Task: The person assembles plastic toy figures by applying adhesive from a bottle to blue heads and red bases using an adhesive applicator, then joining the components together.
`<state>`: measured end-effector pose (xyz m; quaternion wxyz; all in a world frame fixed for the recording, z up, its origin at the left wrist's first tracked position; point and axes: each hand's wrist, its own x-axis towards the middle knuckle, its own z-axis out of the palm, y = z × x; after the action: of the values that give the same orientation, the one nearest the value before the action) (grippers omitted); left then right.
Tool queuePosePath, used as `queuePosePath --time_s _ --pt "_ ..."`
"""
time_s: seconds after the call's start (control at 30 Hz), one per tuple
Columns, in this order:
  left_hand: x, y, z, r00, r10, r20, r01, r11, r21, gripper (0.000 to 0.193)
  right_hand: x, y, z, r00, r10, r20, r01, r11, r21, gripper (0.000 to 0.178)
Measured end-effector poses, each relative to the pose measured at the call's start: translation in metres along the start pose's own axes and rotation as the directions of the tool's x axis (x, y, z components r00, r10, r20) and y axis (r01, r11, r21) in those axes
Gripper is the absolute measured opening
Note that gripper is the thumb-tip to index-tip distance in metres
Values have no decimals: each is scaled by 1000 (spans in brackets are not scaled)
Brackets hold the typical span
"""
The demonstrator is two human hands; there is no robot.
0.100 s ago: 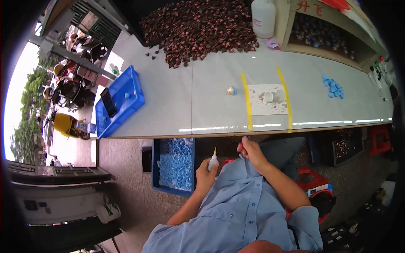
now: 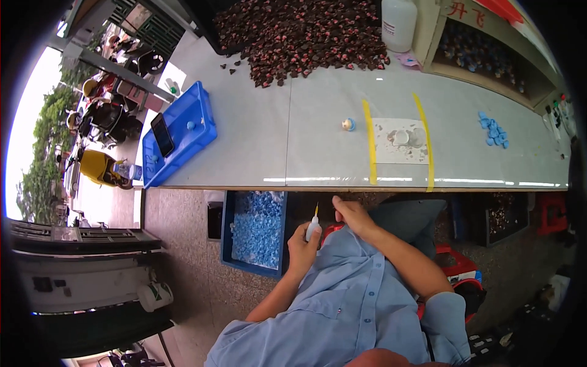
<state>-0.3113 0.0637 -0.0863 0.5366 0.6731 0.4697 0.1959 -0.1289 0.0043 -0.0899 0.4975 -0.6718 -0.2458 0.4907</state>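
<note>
My left hand [image 2: 301, 248] is wrapped round a small white squeeze bottle [image 2: 313, 228] with a thin yellow tip that points up. Just right of that tip, below the table's front edge, my right hand [image 2: 353, 216] has its fingers curled in; anything between them is too small to make out. On the table beyond, a small blue-and-cream round piece [image 2: 348, 125] stands left of a white sheet [image 2: 400, 153] held by two yellow tape strips. On the sheet sits a small whitish cup-like piece [image 2: 401, 138]. Several light-blue pieces [image 2: 493, 130] are heaped farther right.
A large pile of dark pieces with pink spots [image 2: 306, 43] covers the back, near a white bottle [image 2: 398, 25] and an open-fronted box [image 2: 538, 98]. At left, a blue tray [image 2: 205, 131] holds a phone [image 2: 162, 136]. A bin of blue pieces [image 2: 257, 229] stands below the edge.
My right hand has moved left, closer to the tip of the bottle in my left hand. The whole view has shifted slightly, with the table's things now farther right and higher.
</note>
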Motion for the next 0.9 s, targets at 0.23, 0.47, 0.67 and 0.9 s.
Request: queuePosePath --time_s 0.23,0.47,0.67,0.9 --pt "-3 -20 -6 996 18 -89 -18 1000 4 29 33 19 21 991 52 126 -14 957 -289 68" --pt "-5 -8 -7 982 34 -186 -31 999 18 29 55 39 26 945 179 275 -190 982 12 63" --pt "0 -15 -10 980 -68 -186 57 996 -64 29 48 36 29 934 142 327 -238 931 276 41" --pt "-1 -6 -9 985 -18 -169 21 1000 14 29 51 33 30 951 80 297 -161 953 257 35"
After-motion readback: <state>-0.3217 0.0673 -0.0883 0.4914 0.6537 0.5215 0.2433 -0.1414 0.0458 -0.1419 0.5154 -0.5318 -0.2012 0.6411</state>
